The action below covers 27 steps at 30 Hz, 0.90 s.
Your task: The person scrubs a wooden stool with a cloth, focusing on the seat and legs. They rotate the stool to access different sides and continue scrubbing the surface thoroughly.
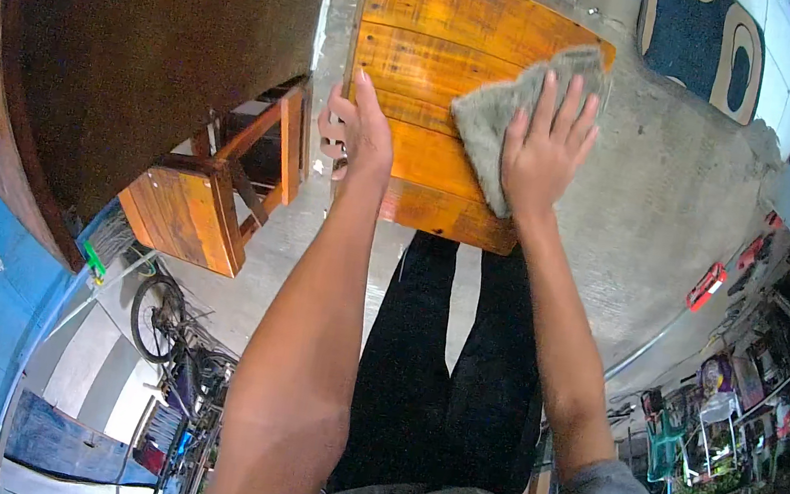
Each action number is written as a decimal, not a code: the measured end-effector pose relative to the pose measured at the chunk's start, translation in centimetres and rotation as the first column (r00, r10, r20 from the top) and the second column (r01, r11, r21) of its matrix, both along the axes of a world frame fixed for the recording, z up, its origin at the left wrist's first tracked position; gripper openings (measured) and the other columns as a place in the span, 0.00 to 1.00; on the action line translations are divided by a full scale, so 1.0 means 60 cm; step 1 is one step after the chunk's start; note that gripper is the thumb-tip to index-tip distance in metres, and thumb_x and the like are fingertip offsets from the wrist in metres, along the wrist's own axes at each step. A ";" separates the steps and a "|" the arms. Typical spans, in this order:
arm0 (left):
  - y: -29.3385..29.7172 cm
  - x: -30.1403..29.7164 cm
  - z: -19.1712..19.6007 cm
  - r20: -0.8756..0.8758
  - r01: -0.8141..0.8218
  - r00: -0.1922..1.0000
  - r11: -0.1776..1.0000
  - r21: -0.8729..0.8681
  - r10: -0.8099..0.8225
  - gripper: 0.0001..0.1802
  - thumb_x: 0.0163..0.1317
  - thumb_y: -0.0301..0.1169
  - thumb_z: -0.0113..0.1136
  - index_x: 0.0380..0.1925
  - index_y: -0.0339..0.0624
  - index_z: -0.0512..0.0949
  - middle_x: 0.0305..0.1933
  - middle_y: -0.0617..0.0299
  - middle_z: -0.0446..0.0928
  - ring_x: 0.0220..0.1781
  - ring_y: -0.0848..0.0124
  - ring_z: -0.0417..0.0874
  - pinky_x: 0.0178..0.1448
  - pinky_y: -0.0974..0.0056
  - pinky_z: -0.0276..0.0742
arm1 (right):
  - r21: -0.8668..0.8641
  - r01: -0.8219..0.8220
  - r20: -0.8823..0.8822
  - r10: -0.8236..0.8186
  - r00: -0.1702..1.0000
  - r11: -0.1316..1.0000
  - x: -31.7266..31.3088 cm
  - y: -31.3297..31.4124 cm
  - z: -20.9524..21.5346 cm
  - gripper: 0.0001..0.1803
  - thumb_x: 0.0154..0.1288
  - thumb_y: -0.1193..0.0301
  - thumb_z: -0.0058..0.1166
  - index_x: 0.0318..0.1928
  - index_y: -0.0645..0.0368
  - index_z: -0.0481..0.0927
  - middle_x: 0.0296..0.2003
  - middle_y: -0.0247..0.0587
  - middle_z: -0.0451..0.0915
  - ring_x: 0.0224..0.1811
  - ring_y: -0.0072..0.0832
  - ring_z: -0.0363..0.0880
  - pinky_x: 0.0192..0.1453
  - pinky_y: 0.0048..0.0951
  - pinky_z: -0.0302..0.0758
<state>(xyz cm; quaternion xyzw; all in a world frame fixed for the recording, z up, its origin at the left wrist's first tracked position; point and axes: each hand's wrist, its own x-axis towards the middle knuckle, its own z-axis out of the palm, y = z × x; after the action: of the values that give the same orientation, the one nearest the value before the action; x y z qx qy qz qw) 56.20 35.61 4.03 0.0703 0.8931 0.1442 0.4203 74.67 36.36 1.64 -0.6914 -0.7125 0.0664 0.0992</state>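
A varnished wooden tabletop (410, 67) of orange-brown planks lies in front of me, above my black-trousered legs. My right hand (544, 157) is flat on a folded grey cloth (483, 123), fingers stretched and spread. The cloth rests over the tabletop's right side, part of it reaching the right edge. At the left edge of the planks is my left hand (366, 132), thumb along the top and fingers curled around the side. Where those fingertips end is partly hidden.
Left of me stand a small wooden stool (193, 209) and a large dark brown surface (164, 23). A dark patterned mat (701, 47) lies at the far right on the concrete floor (645, 191). A bicycle (167, 321) is at lower left, a red object (708, 286) at right.
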 end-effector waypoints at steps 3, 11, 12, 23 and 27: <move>-0.001 -0.001 0.001 -0.028 -0.017 0.999 0.999 0.035 0.018 0.43 0.65 0.72 0.27 0.71 0.61 0.53 0.79 0.55 0.34 0.77 0.41 0.34 0.67 0.21 0.27 | 0.123 0.027 0.034 -0.032 0.999 0.992 -0.036 0.096 -0.012 0.29 0.72 0.54 0.43 0.72 0.42 0.65 0.75 0.39 0.57 0.77 0.44 0.51 0.76 0.59 0.42; -0.025 -0.012 -0.041 0.083 -0.176 0.983 0.956 0.233 0.161 0.48 0.67 0.70 0.27 0.72 0.44 0.55 0.76 0.49 0.48 0.77 0.51 0.48 0.76 0.46 0.34 | 0.101 -0.644 -0.154 0.652 0.743 0.758 -0.182 0.074 0.011 0.25 0.68 0.55 0.50 0.65 0.36 0.73 0.68 0.27 0.69 0.73 0.36 0.60 0.75 0.53 0.50; -0.028 -0.011 -0.044 0.079 -0.169 0.985 0.957 0.236 0.155 0.47 0.67 0.70 0.27 0.72 0.45 0.54 0.76 0.49 0.48 0.76 0.51 0.48 0.76 0.45 0.34 | 0.073 -0.615 -0.158 0.618 0.770 0.785 -0.157 0.039 0.007 0.26 0.66 0.56 0.51 0.66 0.36 0.73 0.68 0.29 0.68 0.73 0.36 0.60 0.76 0.52 0.50; -0.017 -0.003 -0.005 0.092 -0.059 0.995 0.969 0.238 0.038 0.37 0.69 0.67 0.25 0.71 0.63 0.53 0.78 0.49 0.33 0.76 0.42 0.36 0.67 0.23 0.25 | 0.140 -0.275 0.027 0.274 0.961 0.951 -0.014 0.155 -0.015 0.32 0.69 0.51 0.44 0.70 0.45 0.63 0.71 0.40 0.59 0.75 0.48 0.50 0.76 0.56 0.43; -0.014 -0.004 0.002 0.091 -0.112 0.991 0.983 0.146 0.100 0.39 0.67 0.68 0.29 0.71 0.61 0.55 0.78 0.51 0.34 0.74 0.42 0.35 0.68 0.25 0.25 | 0.052 -0.517 0.003 0.517 0.856 0.854 -0.090 0.026 0.012 0.30 0.66 0.55 0.50 0.68 0.43 0.69 0.65 0.43 0.71 0.72 0.47 0.61 0.73 0.61 0.50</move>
<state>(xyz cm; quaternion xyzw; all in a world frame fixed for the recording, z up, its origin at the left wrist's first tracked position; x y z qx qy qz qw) 55.98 34.78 4.14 0.0481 0.8638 0.2365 0.4423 69.26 37.92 2.33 -0.4715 -0.8729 0.0764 0.0994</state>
